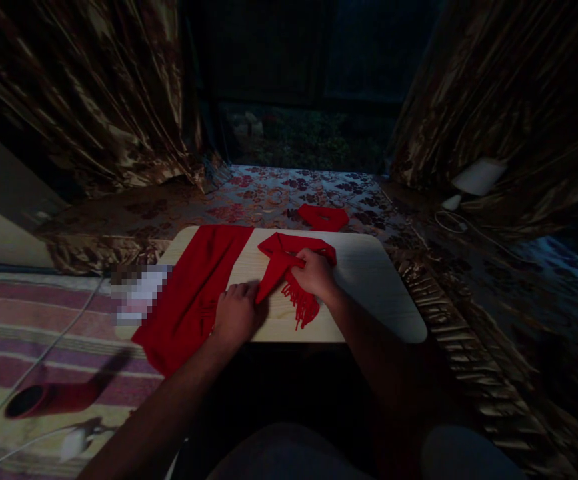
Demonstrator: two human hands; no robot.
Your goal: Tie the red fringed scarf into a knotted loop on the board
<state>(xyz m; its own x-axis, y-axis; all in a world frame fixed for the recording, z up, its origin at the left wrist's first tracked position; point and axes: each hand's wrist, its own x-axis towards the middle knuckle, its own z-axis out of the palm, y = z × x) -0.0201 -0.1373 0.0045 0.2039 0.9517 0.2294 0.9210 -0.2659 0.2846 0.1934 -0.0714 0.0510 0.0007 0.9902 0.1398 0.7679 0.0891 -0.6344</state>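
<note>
A red scarf [273, 272] with a fringed end lies looped and partly lifted on a small pale wooden table [363, 287]. My right hand [313, 272] is closed around a twisted part of it, above the hanging fringe. Lower and to the left, my left hand [239, 312] has curled fingers and pinches the pointed end of the same strip. Under and beside that hand, a wide flat length of red cloth [203, 267] crosses the table's left side and hangs over its front edge. Whether both red pieces join is hidden.
Another folded red cloth [323, 218] lies on the patterned window-seat cover [263, 193] behind the table. A white lamp [479, 177] stands at right. On the striped bedding [13, 320] at left are a red cylindrical container [59, 398] and a white charger [73, 443] with cable.
</note>
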